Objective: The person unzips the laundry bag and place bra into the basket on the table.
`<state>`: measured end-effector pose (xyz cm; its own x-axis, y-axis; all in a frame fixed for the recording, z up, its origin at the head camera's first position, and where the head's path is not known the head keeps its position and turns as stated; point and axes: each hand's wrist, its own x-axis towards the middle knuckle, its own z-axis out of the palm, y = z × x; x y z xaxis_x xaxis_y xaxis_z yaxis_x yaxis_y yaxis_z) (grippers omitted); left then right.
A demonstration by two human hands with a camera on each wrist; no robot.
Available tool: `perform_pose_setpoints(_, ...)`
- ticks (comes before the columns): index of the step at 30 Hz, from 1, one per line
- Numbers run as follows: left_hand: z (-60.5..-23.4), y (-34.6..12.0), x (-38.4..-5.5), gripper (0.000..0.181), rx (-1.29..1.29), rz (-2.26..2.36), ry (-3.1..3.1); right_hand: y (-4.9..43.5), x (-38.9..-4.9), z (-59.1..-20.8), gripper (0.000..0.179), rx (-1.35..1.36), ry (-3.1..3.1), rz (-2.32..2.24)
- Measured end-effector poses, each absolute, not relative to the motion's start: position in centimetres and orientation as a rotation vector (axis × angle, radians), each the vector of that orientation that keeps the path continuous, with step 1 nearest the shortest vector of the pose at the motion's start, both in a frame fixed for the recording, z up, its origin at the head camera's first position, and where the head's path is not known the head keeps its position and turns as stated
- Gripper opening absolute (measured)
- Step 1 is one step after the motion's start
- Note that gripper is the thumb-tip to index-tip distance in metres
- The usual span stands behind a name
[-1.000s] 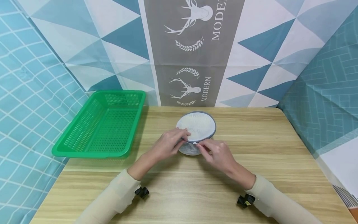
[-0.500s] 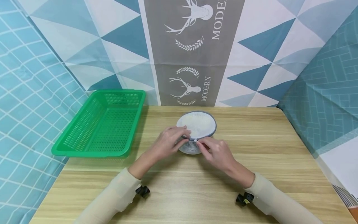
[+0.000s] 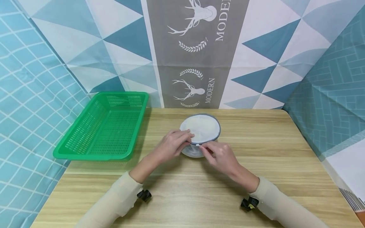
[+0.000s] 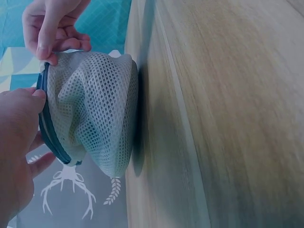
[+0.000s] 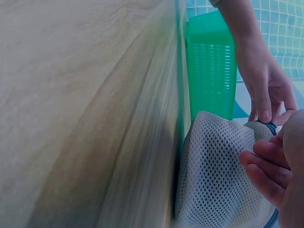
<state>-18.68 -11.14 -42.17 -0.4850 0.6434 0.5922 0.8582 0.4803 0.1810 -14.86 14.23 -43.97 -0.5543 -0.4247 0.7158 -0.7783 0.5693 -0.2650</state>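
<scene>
A round white mesh laundry bag (image 3: 201,128) with a blue-grey zippered rim stands on the table. My left hand (image 3: 174,143) pinches the near left part of its rim, fingertips over the white top and thumb below. My right hand (image 3: 223,156) pinches the small white zipper pull (image 3: 198,145) at the near edge, just right of the left fingertips. In the left wrist view the bag's mesh side (image 4: 99,99) is creased and sags below the blue zipper band (image 4: 47,118). The right wrist view shows the mesh wall (image 5: 216,175) close beside the curled right fingers (image 5: 266,168).
A green plastic basket (image 3: 135,126) with slatted sides stands at the left back of the wooden table (image 3: 182,196). Patterned cloth (image 3: 188,60) hangs behind the table's far edge, with blue tile-print sheets at both sides. Each forearm wears a black wrist camera.
The bag's near rim rose a little half a second ago and has come back down. Both hands keep their hold, and the basket has not moved.
</scene>
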Motion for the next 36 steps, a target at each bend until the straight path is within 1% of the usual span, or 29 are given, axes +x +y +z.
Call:
perform_pose_setpoints(5,-42.24,-11.26,-18.67,0.03,-1.243,-0.648,-2.285,14.41,-14.84,-44.05,0.004,0.955,-2.198,0.78)
perform_pose_setpoints(9,-42.14,-11.29,-18.66,0.023,-1.225,-0.66,-2.299,14.45,-14.87,-44.01,0.006,0.956,-2.203,0.791)
perform_pose_setpoints(15,-42.06,-11.08,-18.79,0.022,-1.199,-0.648,-2.297,14.27,-14.99,-43.84,0.006,0.951,-2.199,0.812)
perform_pose_setpoints(21,-42.15,-10.95,-18.88,0.015,-1.192,-0.636,-2.31,14.06,-14.98,-43.6,0.007,0.951,-2.205,0.801)
perform_pose_setpoints(30,-42.3,-11.22,-18.78,0.013,-1.207,-0.638,-2.312,14.0,-14.9,-43.83,0.012,0.953,-2.216,0.787)
perform_pose_setpoints(36,-42.35,-11.6,-18.75,0.016,-1.233,-0.684,-2.318,13.98,-14.87,-43.95,0.014,0.969,-2.207,0.775)
